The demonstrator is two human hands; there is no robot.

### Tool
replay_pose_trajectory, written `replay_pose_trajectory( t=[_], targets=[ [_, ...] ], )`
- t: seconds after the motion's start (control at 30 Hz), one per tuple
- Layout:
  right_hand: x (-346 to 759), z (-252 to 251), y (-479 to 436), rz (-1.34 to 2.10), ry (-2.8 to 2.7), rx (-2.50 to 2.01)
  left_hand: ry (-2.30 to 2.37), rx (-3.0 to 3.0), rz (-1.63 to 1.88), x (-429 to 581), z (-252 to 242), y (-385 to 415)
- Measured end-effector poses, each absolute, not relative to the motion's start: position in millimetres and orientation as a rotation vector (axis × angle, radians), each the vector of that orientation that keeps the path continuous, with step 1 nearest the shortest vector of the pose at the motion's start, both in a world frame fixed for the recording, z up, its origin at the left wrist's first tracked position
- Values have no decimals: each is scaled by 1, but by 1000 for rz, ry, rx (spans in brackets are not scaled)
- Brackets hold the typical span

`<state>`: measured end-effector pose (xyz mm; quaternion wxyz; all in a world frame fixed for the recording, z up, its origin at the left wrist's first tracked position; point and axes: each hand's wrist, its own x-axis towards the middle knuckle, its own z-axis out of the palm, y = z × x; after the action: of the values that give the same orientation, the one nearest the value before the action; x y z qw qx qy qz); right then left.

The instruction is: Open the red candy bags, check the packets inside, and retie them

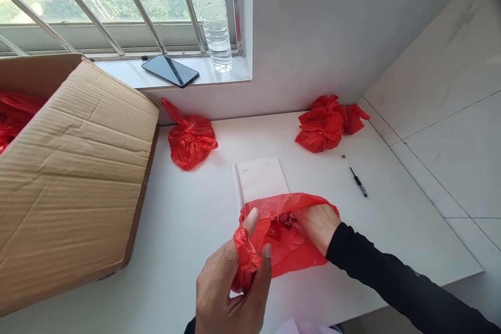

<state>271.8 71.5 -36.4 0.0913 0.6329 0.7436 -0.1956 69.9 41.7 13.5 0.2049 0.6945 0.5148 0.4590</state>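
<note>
A thin red plastic bag (301, 261) is held open over the front part of the white table. My left hand (230, 282) grips its bunched edge between thumb and fingers. Through the mouth of the bag reaches my right hand (317, 224), wrist deep, its fingers hidden by the plastic. Small dark red printed packets (286, 219) show inside, close to that hand. Whether the right fingers hold any of them cannot be seen. Just behind the bag lies a white notepad (262, 178), partly covered by it.
A big cardboard box (82, 167) with red bags inside stands at left. Tied red bags sit near the wall, one at left (191, 141), others at right (323, 124). A pen (355, 177) lies on the table (188, 229). The sill holds a phone (171, 70) and water bottle (216, 26).
</note>
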Motion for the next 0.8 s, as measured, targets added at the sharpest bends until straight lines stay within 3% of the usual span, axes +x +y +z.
replay_pose_trajectory(
  t=[0.8],
  targets=[
    [281,-40,81,-480,2109,1991,1642,1582,1241,72,10,32]
  ],
)
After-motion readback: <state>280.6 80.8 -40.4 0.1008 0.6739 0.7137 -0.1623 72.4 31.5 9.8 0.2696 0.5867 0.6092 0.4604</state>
